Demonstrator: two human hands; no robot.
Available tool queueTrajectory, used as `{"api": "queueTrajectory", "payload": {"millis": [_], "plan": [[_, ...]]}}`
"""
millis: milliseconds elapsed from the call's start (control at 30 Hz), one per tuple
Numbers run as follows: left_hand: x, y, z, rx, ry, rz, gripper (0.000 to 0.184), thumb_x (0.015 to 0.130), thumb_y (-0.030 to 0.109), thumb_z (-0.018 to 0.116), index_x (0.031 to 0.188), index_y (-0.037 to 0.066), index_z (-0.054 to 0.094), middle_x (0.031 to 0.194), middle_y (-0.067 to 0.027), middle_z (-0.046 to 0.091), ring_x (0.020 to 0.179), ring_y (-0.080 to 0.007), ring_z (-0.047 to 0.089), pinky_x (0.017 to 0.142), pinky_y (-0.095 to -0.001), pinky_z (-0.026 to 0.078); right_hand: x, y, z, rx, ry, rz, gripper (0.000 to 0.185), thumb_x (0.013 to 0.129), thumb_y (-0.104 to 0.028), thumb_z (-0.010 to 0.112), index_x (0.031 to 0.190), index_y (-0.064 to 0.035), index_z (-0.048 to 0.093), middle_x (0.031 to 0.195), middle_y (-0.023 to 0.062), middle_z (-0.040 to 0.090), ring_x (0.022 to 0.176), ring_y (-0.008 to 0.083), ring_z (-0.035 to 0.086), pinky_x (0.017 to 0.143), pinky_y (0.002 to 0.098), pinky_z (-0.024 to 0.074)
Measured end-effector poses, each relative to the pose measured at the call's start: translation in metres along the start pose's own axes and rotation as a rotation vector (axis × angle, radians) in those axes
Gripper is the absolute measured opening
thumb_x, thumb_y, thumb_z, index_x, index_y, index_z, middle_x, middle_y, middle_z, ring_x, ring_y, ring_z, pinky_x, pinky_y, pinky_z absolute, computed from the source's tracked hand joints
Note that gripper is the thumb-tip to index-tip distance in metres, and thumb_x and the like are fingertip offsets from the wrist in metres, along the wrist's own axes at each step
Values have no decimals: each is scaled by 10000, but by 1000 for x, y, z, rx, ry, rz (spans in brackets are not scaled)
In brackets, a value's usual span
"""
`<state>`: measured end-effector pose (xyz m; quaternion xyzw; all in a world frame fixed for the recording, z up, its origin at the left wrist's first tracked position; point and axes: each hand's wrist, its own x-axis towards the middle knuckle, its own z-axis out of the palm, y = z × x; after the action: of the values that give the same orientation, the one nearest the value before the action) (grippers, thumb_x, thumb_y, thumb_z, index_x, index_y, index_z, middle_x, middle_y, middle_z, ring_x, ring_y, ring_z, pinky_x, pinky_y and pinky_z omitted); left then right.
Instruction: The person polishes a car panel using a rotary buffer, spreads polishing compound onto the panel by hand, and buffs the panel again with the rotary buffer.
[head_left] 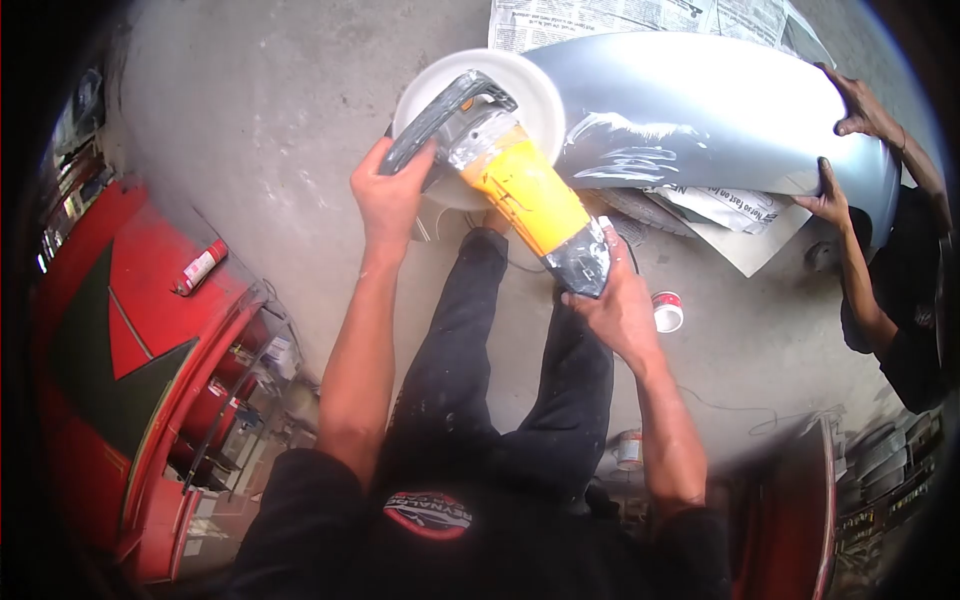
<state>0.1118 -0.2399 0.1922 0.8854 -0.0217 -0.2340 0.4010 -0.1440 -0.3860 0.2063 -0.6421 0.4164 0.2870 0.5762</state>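
Note:
A yellow and black polisher [535, 195] is held between my two hands. My left hand [390, 190] is closed around its black loop handle, while my right hand [618, 305] grips the black rear end of its body. The round white buffing pad [535, 85] sits under the machine's head, beside the left end of a silver curved car panel [730, 85]. Whether the pad touches the panel, I cannot tell. White streaks of paste [640, 155] are smeared across that end of the panel. Another person's hands [862, 112] steady the panel's right end.
Newspaper sheets [650, 22] lie behind and under the panel. A white and red tub [667, 312] stands on the concrete floor, with a can [629, 450] nearer my leg. A cord [735, 407] trails at right. At left are a red cabinet [160, 240] and a fire extinguisher [201, 267].

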Motion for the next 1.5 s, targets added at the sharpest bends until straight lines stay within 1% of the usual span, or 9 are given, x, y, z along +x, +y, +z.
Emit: {"api": "queueTrajectory", "payload": {"millis": [400,467,500,533,633,667,933,1200,1500], "plan": [[32,72,122,-1,-198,383,259,836,165,817,1000,-23,745,757,-20,720,679,-32,591,611,-233,488,-18,43,-66,249,328,-33,1010,703,-57,899,1528,3,319,1200,203,697,1078,287,700,973,371,525],[38,92,157,2,-197,417,222,738,246,832,811,65,728,489,-71,574,427,-158,542,518,-326,495,-21,48,-84,225,408,-83,981,702,-43,895,1510,14,341,1225,188,681,1081,252,678,985,355,516],[36,106,167,33,-286,438,300,807,205,816,989,-21,741,667,-44,706,589,-32,598,556,-240,500,-24,37,-95,197,442,9,922,700,-25,887,1473,21,386,1217,168,670,1080,225,654,994,342,506],[33,120,184,-230,-251,610,294,788,107,792,1053,-7,733,934,-223,745,883,-355,741,785,-417,587,-27,30,-102,267,453,64,881,699,-24,881,1446,16,415,1190,151,673,1088,214,646,990,338,498],[33,150,191,-34,-504,421,348,783,196,825,1064,8,747,853,-210,749,803,-325,754,742,-392,596,-27,51,-111,348,513,61,881,701,-36,878,1450,13,417,1186,136,663,1066,210,641,980,333,489],[37,120,233,-122,-96,668,224,710,271,809,743,70,717,574,-129,643,540,-291,662,575,-381,542,-26,58,-113,292,526,81,885,706,-40,876,1456,18,409,1181,139,660,1060,220,640,977,339,492],[24,60,124,2,-237,324,232,837,141,812,989,-23,749,799,-54,758,685,-62,644,628,-240,527,-18,51,-61,365,282,-38,978,728,14,860,1532,9,304,1232,157,666,1117,222,644,1001,328,496],[1,-18,-11,-19,48,36,125,890,122,773,873,19,704,685,52,564,595,-47,489,534,-239,393,18,3,15,4,-39,-20,1033,746,-145,855,1580,-63,251,1130,283,701,1086,464,663,922,484,522],[-29,2,10,-6,-44,82,169,878,95,788,798,11,665,704,35,593,648,-28,512,558,-231,401,-17,34,11,110,2,27,1010,760,-127,841,1581,-89,255,1146,249,716,1097,441,682,927,477,533]]}}
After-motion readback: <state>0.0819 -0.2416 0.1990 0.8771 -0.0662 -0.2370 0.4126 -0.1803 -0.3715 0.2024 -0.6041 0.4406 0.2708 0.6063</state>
